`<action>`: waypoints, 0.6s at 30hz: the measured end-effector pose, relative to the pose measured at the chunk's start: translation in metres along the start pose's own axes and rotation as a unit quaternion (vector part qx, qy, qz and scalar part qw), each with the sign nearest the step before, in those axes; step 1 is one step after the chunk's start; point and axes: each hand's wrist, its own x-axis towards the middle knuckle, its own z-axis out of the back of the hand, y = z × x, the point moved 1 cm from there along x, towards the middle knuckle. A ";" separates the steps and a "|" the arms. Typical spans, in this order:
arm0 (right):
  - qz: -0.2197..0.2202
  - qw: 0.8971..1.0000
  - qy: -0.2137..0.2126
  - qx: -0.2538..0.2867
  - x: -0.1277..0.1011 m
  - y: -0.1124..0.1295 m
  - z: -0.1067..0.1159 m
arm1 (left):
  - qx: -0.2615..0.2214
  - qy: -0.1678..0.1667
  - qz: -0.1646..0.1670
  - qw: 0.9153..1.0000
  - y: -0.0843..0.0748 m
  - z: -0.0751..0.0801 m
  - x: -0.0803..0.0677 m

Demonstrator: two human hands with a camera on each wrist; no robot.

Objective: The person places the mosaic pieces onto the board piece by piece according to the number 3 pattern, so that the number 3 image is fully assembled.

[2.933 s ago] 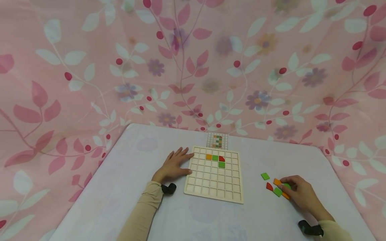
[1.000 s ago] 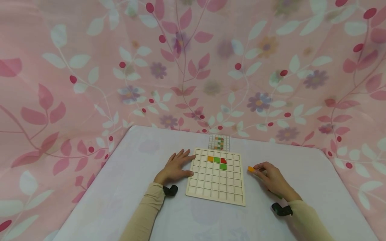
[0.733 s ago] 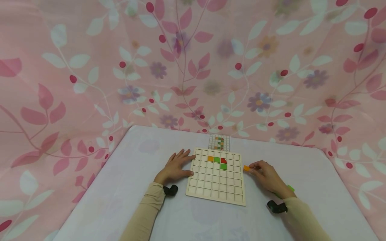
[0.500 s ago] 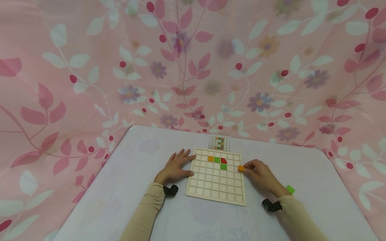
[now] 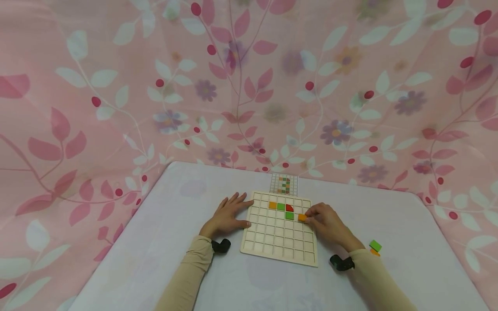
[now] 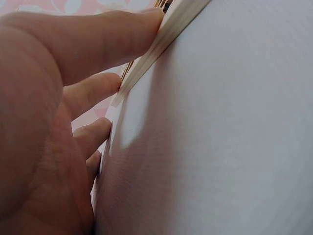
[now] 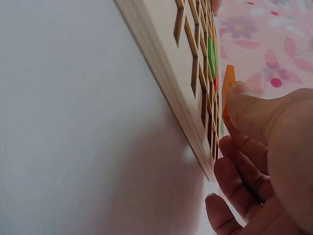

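A wooden grid board [image 5: 272, 242] lies mid-table. In its upper rows sit an orange square tile [image 5: 272, 205], a green square tile [image 5: 281, 207], a red rounded tile [image 5: 289, 208] and, below the red one, another green tile [image 5: 289, 215]. My right hand [image 5: 328, 222] pinches an orange tile [image 5: 302, 218] between thumb and fingers, over the board's right columns; the right wrist view shows this tile [image 7: 228, 90] held on edge above the grid. My left hand [image 5: 227, 216] lies with fingers spread, thumb and fingertip touching the board's left edge [image 6: 146, 61].
Behind the board is a small grid card [image 5: 284, 184] with a printed coloured pattern. A loose green tile [image 5: 375, 245] and an orange tile [image 5: 375, 252] show beside the right sleeve [image 5: 377, 276], which hides the table there. A floral cloth [image 5: 249, 108] hangs behind the table.
My right hand took the orange tile from the loose pile and carried it left, from beside the board to over its right columns. My left hand has stayed at the board's edge.
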 end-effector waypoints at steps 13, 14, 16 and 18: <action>0.004 0.999 0.032 0.004 0.008 0.019 -0.011 | 0.004 0.004 -0.001 1.000 -0.002 0.001 -0.002; 0.002 0.999 0.037 0.008 0.008 0.020 -0.012 | 0.004 0.003 0.000 1.000 -0.002 0.001 -0.002; -0.003 0.999 0.044 0.011 0.008 0.022 -0.012 | 0.001 0.003 0.001 1.000 -0.003 0.002 -0.003; -0.007 0.999 0.049 0.013 0.007 0.023 -0.014 | -0.002 -0.001 0.001 1.000 -0.003 0.002 -0.003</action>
